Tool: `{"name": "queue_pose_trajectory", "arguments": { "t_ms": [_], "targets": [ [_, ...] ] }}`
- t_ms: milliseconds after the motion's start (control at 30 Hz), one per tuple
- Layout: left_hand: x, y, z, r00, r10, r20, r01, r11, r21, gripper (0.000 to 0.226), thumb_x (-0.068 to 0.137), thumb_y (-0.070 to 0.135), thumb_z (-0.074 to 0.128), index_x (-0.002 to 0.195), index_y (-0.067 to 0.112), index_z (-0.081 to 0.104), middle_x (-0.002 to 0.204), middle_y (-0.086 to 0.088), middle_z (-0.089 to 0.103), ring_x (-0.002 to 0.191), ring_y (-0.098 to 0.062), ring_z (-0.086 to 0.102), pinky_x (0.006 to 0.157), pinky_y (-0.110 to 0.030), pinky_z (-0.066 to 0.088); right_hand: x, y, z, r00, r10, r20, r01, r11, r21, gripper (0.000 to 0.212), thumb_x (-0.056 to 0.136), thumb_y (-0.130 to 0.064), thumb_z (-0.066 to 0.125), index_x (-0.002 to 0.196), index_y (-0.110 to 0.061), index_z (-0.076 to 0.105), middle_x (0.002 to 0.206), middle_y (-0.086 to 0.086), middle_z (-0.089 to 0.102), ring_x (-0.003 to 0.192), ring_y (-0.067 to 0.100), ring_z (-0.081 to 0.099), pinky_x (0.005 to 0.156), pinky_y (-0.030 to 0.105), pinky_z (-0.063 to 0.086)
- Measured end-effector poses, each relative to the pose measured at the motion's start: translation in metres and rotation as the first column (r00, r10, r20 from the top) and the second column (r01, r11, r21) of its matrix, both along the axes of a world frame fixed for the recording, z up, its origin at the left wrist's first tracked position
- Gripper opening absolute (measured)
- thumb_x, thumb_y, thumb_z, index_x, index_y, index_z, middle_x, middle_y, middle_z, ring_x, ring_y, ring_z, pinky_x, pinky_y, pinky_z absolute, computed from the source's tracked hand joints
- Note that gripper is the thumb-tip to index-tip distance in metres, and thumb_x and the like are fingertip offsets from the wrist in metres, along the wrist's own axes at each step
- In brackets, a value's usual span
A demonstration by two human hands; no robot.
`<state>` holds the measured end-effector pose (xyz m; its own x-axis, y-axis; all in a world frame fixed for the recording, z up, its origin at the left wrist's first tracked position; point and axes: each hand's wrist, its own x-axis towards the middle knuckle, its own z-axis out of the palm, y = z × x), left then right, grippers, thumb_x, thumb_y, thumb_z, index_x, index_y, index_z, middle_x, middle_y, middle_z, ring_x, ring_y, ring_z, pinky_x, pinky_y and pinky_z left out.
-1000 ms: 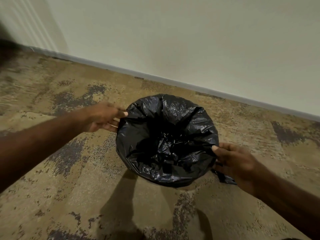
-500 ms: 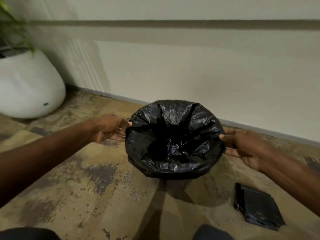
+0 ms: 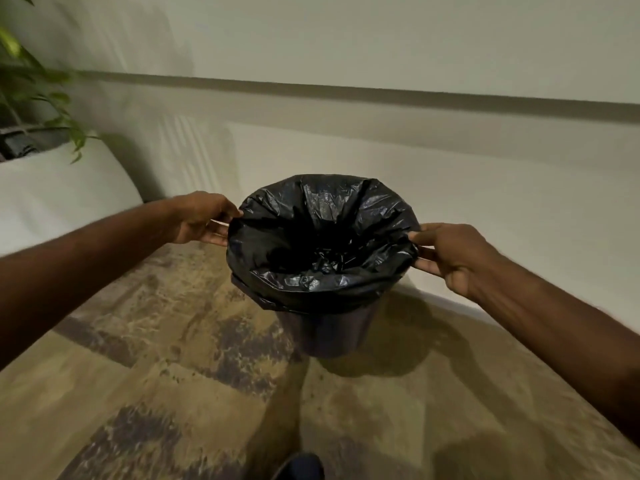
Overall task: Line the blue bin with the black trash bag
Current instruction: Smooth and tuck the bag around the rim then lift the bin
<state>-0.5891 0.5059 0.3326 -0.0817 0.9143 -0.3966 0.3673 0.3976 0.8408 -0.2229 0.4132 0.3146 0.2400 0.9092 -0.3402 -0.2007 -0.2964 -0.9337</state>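
The black trash bag [image 3: 322, 244] sits inside the bin and is folded over its whole rim, crinkled and glossy. Below the bag's skirt the dark blue bin [image 3: 329, 332] shows its lower wall, standing upright on the carpet. My left hand [image 3: 202, 218] pinches the bag's edge at the left side of the rim. My right hand [image 3: 450, 254] pinches the bag's edge at the right side. The bin's inside bottom is dark and hard to make out.
A large white planter [image 3: 59, 192] with a green plant [image 3: 31, 88] stands at the left against the wall. The pale wall [image 3: 415, 168] runs close behind the bin. Patterned brown carpet [image 3: 180, 375] spreads in front. A dark shoe tip [image 3: 303, 467] shows at the bottom edge.
The view has risen and pulled back, so the bin's lower wall now shows. The folded dark bags seen on the floor at the right are out of view. Both hands stay at the rim.
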Motion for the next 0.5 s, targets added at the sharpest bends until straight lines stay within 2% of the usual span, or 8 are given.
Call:
{"name": "queue_pose_trajectory", "arguments": {
  "t_ms": [67, 133, 200, 267, 333, 400, 500],
  "targets": [
    [-0.027, 0.056, -0.009, 1.0, 0.016, -0.013, -0.016, 1.0, -0.002, 0.003, 0.096, 0.013, 0.058, 0.098, 0.011, 0.058, 0.085, -0.005, 0.057, 0.071, -0.02, 0.062, 0.046, -0.026, 0.057, -0.031, 0.056, -0.014, 1.0, -0.018, -0.009, 0.018, 1.0, -0.023, 0.022, 0.094, 0.012, 0.055, 0.084, -0.006, 0.064, 0.082, 0.008, 0.07, 0.069, 0.017, 0.066, 0.043, 0.021, 0.055],
    [-0.049, 0.11, -0.021, 0.999, 0.029, -0.023, -0.029, 1.0, 0.01, 0.003, 0.096, 0.013, 0.059, 0.096, 0.011, 0.058, 0.086, -0.005, 0.058, 0.072, -0.021, 0.061, 0.052, -0.028, 0.057, -0.06, 0.108, -0.032, 0.999, -0.044, -0.002, 0.044, 0.998, -0.045, 0.018, 0.094, 0.012, 0.053, 0.097, -0.004, 0.061, 0.089, 0.009, 0.068, 0.072, 0.017, 0.066, 0.042, 0.022, 0.055],
    [-0.071, 0.159, -0.039, 0.998, 0.05, -0.03, -0.049, 0.999, 0.023, 0.004, 0.095, 0.013, 0.059, 0.092, 0.011, 0.058, 0.086, -0.006, 0.058, 0.073, -0.022, 0.06, 0.061, -0.033, 0.054, -0.085, 0.156, -0.052, 0.999, -0.053, -0.002, 0.053, 0.998, -0.044, 0.038, 0.093, 0.013, 0.055, 0.124, -0.009, 0.051, 0.098, 0.01, 0.066, 0.078, 0.018, 0.068, 0.045, 0.026, 0.057],
    [-0.091, 0.202, -0.062, 0.996, 0.077, -0.052, -0.076, 0.997, 0.027, 0.008, 0.095, 0.013, 0.059, 0.088, 0.01, 0.061, 0.087, -0.006, 0.061, 0.074, -0.023, 0.061, 0.064, -0.035, 0.053, -0.108, 0.197, -0.074, 0.999, -0.049, -0.006, 0.049, 0.998, -0.028, 0.053, 0.092, 0.013, 0.056, 0.137, -0.013, 0.044, 0.105, 0.012, 0.066, 0.087, 0.02, 0.069, 0.056, 0.03, 0.059],
    [-0.108, 0.236, -0.085, 0.991, 0.105, -0.078, -0.104, 0.994, 0.018, 0.008, 0.094, 0.014, 0.059, 0.088, 0.01, 0.064, 0.089, -0.006, 0.065, 0.075, -0.024, 0.063, 0.062, -0.034, 0.052, -0.129, 0.231, -0.098, 0.999, -0.046, -0.005, 0.045, 0.999, -0.029, 0.054, 0.091, 0.013, 0.056, 0.136, -0.014, 0.047, 0.109, 0.015, 0.067, 0.093, 0.023, 0.069, 0.069, 0.035, 0.061],
    [-0.116, 0.257, -0.11, 0.986, 0.122, -0.113, -0.121, 0.993, 0.016, 0.008, 0.094, 0.014, 0.06, 0.088, 0.01, 0.064, 0.093, -0.006, 0.066, 0.078, -0.024, 0.064, 0.06, -0.034, 0.052, -0.142, 0.253, -0.124, 0.999, -0.053, 0.012, 0.054, 0.998, -0.031, 0.048, 0.091, 0.012, 0.056, 0.127, -0.018, 0.052, 0.112, 0.017, 0.068, 0.093, 0.024, 0.069, 0.08, 0.041, 0.062],
    [-0.131, 0.274, -0.142, 0.981, 0.147, -0.127, -0.148, 0.989, 0.003, 0.009, 0.095, 0.015, 0.058, 0.091, 0.01, 0.064, 0.096, -0.008, 0.066, 0.081, -0.024, 0.064, 0.06, -0.036, 0.051, -0.163, 0.275, -0.157, 0.999, -0.044, 0.006, 0.044, 0.999, -0.028, 0.047, 0.09, 0.013, 0.057, 0.119, -0.024, 0.056, 0.113, 0.017, 0.069, 0.099, 0.027, 0.071, 0.083, 0.046, 0.063]
  ]
}}
